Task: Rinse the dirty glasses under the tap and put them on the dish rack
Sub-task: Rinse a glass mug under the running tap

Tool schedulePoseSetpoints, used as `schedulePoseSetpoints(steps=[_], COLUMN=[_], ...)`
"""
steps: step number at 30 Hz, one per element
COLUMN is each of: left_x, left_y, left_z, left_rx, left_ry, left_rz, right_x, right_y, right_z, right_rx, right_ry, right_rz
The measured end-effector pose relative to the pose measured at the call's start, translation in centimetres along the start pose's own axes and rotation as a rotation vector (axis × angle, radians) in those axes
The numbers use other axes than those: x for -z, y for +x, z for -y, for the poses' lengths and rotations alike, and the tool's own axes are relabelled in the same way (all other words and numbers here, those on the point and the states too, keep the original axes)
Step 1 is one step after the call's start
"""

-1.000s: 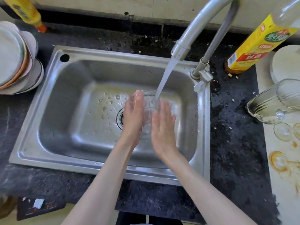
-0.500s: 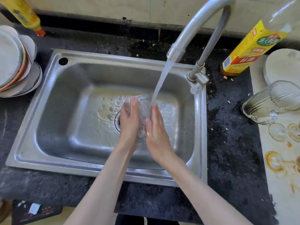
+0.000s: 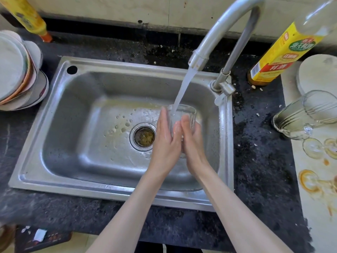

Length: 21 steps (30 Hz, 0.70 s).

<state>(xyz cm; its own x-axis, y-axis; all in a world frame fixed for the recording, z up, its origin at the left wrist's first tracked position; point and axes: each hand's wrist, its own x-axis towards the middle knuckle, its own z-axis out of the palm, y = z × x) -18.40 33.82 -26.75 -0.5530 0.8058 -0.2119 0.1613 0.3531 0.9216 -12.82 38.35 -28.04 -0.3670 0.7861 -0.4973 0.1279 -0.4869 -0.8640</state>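
Observation:
A clear drinking glass (image 3: 185, 111) stands upright over the sink (image 3: 116, 193), and water from the running tap (image 3: 215, 39) falls into its mouth. My left hand (image 3: 165, 141) holds its left side, fingers up along the wall and thumb across the near side. My right hand (image 3: 194, 143) grips its right side with fingers curled behind it. More dirty glasses lie on the right counter: a ribbed tumbler (image 3: 299, 115) on its side and stemmed glasses (image 3: 312, 148) with orange stains. No dish rack shows.
The drain strainer (image 3: 144, 136) sits left of my hands. A stack of plates (image 3: 16, 70) leans at the left. A yellow-labelled bottle (image 3: 277, 57) stands right of the tap base, another yellow bottle (image 3: 27, 17) at the back left.
Both hands and the glass have shifted right of the drain, which now shows. The flat palms rubbing the glass have changed to a grip, with the stream falling into its mouth.

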Motion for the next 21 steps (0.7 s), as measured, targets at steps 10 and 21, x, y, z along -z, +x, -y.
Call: schedulePoseSetpoints(steps=[10, 21], left_x=[0.8, 2.4], left_y=[2.4, 1.7], left_z=[1.4, 0.9], left_rx=[0.337, 0.037], left_ry=[-0.248, 0.12], left_rz=[0.051, -0.113], right_x=[1.4, 1.1], right_y=[0.5, -0.3], right_z=[0.3, 1.2], right_rx=[-0.175, -0.025], right_ry=[0.336, -0.018], right_rz=[0.275, 0.116])
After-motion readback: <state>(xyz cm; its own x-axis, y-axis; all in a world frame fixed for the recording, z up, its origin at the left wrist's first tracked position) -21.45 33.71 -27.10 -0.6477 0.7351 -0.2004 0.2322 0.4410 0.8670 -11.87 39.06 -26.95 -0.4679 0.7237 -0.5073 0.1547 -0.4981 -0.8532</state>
